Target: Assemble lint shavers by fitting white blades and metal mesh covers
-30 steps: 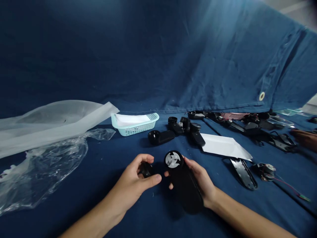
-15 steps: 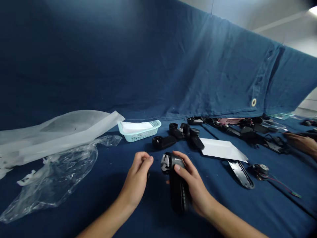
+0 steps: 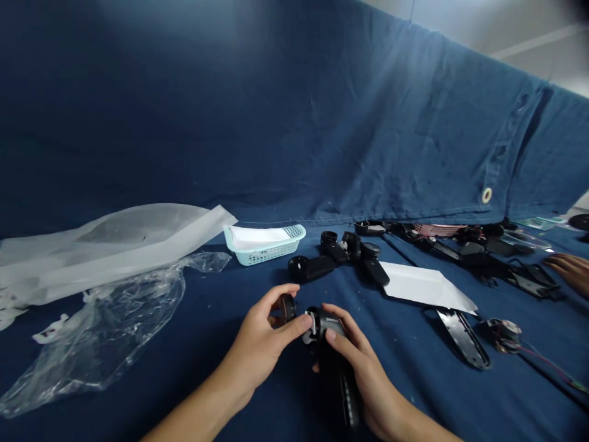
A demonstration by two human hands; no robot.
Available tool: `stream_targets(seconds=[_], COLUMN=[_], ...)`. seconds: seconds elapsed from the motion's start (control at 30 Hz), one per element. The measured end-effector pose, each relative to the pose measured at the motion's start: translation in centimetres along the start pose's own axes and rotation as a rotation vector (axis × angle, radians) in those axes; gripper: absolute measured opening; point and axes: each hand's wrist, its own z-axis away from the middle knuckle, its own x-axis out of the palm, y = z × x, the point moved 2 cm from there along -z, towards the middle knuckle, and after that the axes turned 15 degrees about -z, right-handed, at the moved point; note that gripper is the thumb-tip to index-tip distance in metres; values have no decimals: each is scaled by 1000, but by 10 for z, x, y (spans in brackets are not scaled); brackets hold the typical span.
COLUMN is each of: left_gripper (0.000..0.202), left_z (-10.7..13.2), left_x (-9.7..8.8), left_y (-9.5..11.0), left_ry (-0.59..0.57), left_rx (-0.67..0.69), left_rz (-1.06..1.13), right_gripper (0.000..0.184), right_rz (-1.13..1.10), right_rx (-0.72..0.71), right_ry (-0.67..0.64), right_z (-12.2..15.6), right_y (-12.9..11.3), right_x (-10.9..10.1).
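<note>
My right hand (image 3: 363,359) is wrapped around a black handheld device (image 3: 338,377) with a long body and a round head. White and grey parts (image 3: 311,330) show in the open side of that head, which faces left. In my left hand (image 3: 262,337) is a round black cap (image 3: 288,307), held by the fingers just left of the head. The left thumb tip reaches to the white parts at the opening; whether it presses on them I cannot tell.
Behind my hands lie several black housings (image 3: 315,267) and a light blue basket (image 3: 267,253) holding white paper. Plastic film (image 3: 115,325) spreads at left. On the right are a white sheet (image 3: 423,285), a shell half (image 3: 464,337), a wired motor (image 3: 505,334) and another person's hand (image 3: 570,273).
My left hand has moved right, up to the device's head, and the round cap in its fingers now shows. The device sits slightly lower. The view has shifted slightly.
</note>
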Motion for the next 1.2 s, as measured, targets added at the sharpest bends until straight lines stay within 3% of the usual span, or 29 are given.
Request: stream_targets(seconds=[0.2, 0.47, 0.93, 1.2], left_gripper=[31, 30, 48, 48], left_z=[10, 20, 24, 28], left_x=[-1, 8, 22, 26], left_y=[5, 1, -15, -20], left_ry=[128, 52, -58, -23], left_rx=[222, 417, 390, 409], left_rz=[-258, -449, -354, -336], right_gripper=[53, 48, 41, 39], right_rz=[-30, -151, -219, -265], right_rx=[-3, -77, -50, 30], right_ry=[-6, -102, -162, -134], right_z=[4, -21, -27, -14], right_y=[0, -4, -7, -7], right_x=[-1, -18, -24, -13])
